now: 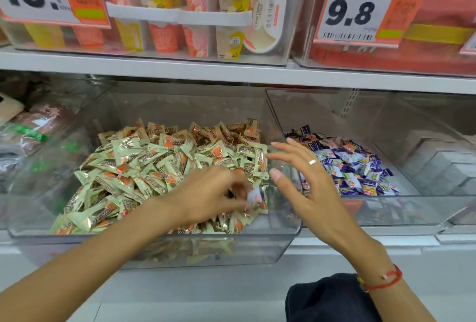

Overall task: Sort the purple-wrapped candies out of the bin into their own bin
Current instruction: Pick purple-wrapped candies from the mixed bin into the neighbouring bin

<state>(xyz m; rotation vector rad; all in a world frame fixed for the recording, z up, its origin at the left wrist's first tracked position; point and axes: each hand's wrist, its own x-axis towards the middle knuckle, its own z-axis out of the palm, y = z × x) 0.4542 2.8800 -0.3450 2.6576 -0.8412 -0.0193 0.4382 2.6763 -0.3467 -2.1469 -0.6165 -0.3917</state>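
Observation:
A clear bin (273,241) in the middle holds a heap of green-and-gold wrapped candies (144,167). My left hand (213,192) reaches into its right front part and pinches a purple-and-white wrapped candy (255,196) at the fingertips. My right hand (304,174) hovers over the wall between the two bins, fingers spread and holding nothing. To the right, a second clear bin (386,213) holds a pile of purple-wrapped candies (353,164).
A white shelf board (231,71) runs just above the bins, carrying clear boxes of cups and price signs. Brown packets (38,125) lie in a bin at the left. A dark cloth (329,298) shows at the bottom edge.

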